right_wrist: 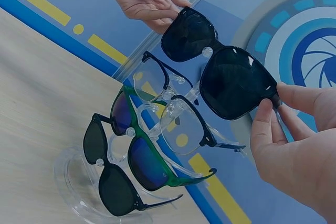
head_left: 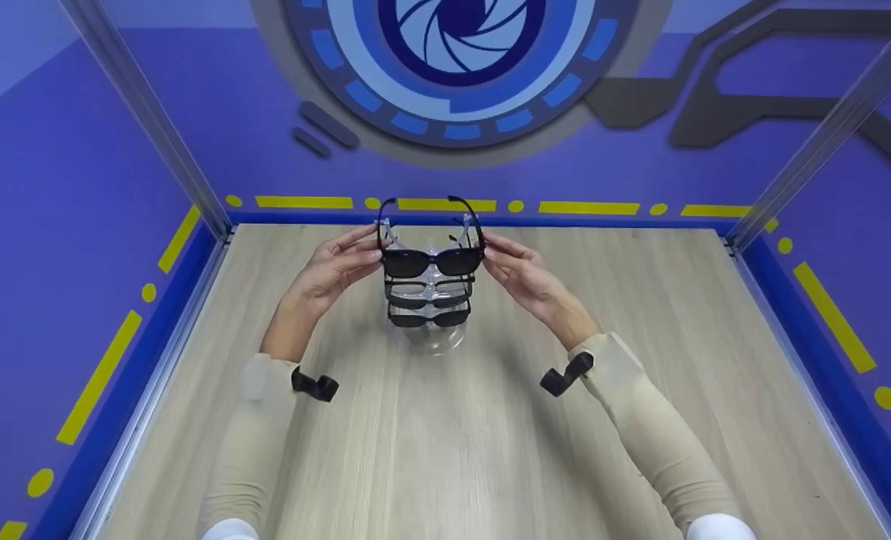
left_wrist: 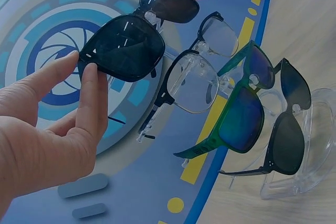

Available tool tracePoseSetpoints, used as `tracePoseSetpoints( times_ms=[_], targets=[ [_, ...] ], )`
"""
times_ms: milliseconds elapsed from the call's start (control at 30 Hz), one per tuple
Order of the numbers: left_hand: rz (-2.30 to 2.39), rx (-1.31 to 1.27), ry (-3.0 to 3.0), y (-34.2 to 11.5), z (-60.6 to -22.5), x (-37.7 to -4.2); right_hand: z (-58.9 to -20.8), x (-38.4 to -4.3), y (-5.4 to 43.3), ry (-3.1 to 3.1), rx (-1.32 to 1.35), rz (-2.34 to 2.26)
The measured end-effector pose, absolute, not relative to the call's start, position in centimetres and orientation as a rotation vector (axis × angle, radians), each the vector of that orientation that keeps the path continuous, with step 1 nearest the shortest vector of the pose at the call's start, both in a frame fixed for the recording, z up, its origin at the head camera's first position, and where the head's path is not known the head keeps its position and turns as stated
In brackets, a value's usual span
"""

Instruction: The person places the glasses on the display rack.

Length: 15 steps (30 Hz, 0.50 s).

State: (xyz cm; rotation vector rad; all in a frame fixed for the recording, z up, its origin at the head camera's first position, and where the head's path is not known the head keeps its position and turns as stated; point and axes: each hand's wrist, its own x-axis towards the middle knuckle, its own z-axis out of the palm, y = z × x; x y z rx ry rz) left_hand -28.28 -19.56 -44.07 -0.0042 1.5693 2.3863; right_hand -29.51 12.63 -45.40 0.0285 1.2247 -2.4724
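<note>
Black sunglasses (head_left: 432, 262) sit level at the top of a clear plastic eyewear stand (head_left: 434, 346). My left hand (head_left: 331, 266) pinches their left hinge corner between thumb and fingers. On the opposite corner, my right hand (head_left: 526, 276) pinches the frame the same way. Below them on the stand hang clear-lensed glasses (left_wrist: 193, 81) with dark brows. Under those come green-framed sunglasses (left_wrist: 241, 121) with bluish lenses, and lowest is another dark pair of sunglasses (right_wrist: 118, 188). Whether the top pair's bridge bears on the stand's peg cannot be told.
The stand's round base rests on a wood-grain table (head_left: 445, 450). Blue-purple panels (head_left: 213, 97) with yellow dashes rise at the back and both sides. Metal posts (head_left: 145, 112) stand at the rear corners. Black straps (head_left: 316, 385) hang off the wrists.
</note>
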Motion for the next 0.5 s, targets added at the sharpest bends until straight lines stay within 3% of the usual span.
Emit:
tracePoseSetpoints(
  times_ms=[500],
  targets=[
    [2.411,0.001,1.530,-19.67,-44.28,-27.80,-45.32,-29.34,12.69,1.251,-0.020,-2.453]
  ],
)
